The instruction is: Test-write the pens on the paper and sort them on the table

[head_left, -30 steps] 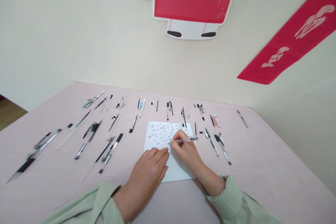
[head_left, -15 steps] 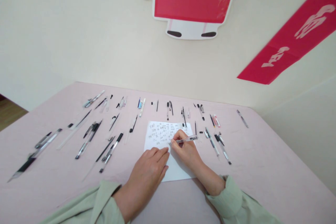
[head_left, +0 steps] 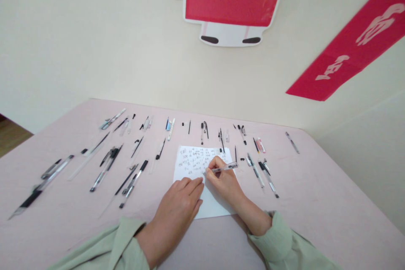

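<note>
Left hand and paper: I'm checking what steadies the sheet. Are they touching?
Touching. The head view shows the left hand lying palm down, fingers on the near left part of the paper, beside the right hand holding a pen.

Pink table (head_left: 316, 202) bare across the lower right: passage open. Pen rows (head_left: 133, 183) obstruct the left and upper centre. Pen cluster (head_left: 268, 180) crowds just right of the paper (head_left: 190, 162). Wall (head_left: 95, 50) closes the far edge.

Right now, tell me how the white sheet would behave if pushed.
Probably floppy and light: the sheet looks thin. It likely won't slide, since the left hand rests on it and the right hand holds a pen to it.
</note>
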Action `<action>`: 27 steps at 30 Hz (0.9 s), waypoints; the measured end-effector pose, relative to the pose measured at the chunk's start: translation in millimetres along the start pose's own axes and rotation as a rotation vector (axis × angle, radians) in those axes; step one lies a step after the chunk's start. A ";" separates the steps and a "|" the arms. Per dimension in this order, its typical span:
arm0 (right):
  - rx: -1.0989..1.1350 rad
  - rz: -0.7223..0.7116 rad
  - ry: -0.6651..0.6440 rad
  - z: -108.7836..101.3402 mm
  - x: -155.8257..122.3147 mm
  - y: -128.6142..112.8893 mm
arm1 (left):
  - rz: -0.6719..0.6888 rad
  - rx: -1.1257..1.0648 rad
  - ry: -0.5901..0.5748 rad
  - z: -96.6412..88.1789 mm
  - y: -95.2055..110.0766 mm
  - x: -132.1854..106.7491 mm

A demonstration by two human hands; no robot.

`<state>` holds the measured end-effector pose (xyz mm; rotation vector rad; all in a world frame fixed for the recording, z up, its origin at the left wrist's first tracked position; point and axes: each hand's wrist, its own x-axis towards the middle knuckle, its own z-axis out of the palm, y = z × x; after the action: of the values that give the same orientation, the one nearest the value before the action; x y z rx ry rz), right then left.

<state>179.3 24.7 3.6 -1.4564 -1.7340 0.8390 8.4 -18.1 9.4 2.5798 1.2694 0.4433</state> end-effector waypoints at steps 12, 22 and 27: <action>0.024 0.014 0.010 -2.5 1.7 -0.6 | 0.005 0.013 -0.022 -1.2 -0.7 0.6; 0.080 0.054 0.033 -12.6 6.8 9.1 | 0.010 -0.016 0.019 -1.8 -0.6 -1.1; 0.061 0.001 -0.030 -12.0 2.4 0.6 | -0.003 -0.006 -0.024 -4.3 1.0 0.2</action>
<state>189.5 27.5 9.8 -1.4113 -1.7149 0.9111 7.7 -18.2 13.8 2.5697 1.2620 0.4134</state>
